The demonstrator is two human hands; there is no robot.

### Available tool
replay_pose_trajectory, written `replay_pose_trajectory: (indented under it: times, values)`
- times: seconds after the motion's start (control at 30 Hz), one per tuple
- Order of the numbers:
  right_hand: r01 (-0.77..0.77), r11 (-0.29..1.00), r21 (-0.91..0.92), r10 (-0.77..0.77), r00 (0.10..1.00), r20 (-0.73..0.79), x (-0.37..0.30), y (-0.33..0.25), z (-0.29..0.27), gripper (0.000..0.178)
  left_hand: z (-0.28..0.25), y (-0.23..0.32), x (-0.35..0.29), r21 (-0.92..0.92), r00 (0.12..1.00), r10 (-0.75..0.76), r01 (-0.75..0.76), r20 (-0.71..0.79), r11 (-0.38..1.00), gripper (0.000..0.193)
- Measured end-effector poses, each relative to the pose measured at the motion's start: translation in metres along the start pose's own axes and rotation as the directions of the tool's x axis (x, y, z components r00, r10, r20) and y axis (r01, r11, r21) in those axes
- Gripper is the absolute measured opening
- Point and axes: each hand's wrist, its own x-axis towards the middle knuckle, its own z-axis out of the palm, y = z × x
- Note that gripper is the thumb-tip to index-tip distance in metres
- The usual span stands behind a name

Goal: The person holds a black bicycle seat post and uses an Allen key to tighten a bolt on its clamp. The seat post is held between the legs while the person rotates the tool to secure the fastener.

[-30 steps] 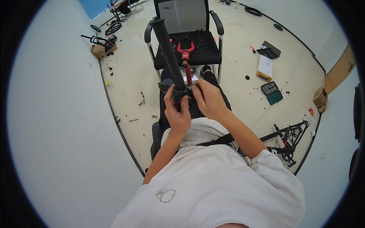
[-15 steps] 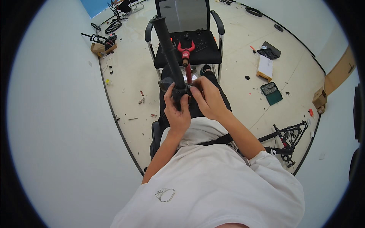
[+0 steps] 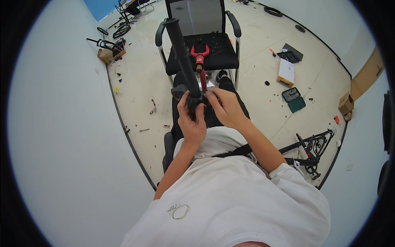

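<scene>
Looks like fiddly work at the dark joint [image 3: 195, 100] at the foot of this black tube [image 3: 182, 55], tilted up over the lap. Left hand [image 3: 191, 125] has thumb and fingers closed round the joint; right hand [image 3: 227, 108] bunches at its side, pinching something or not, can't tell. Next move probably wants a steady left, delicate right.

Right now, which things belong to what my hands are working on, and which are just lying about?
In hand:
Black tube, left hand gripping its lower end
Right hand at that same end

Seemingly just lying about, floor on the right:
Bike frame
Open green case
White-topped box
Cardboard box
</scene>
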Motion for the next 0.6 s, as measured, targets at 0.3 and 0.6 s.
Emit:
replay_pose_trajectory:
  times: [0.3, 0.6]
  values:
    - [0.268, 0.925, -0.269, -0.296, 0.952, -0.071, 0.000, -0.012, 0.004, 0.015, -0.008, 0.000, 0.002, -0.078, 0.999, -0.042, 0.041, -0.006, 0.996, 0.046]
    - [0.326, 0.933, -0.154, -0.339, 0.938, -0.071, -0.006, -0.019, 0.007, 0.020, -0.012, 0.000, -0.003, -0.215, 1.000, -0.015, 0.012, -0.009, 0.977, 0.045]
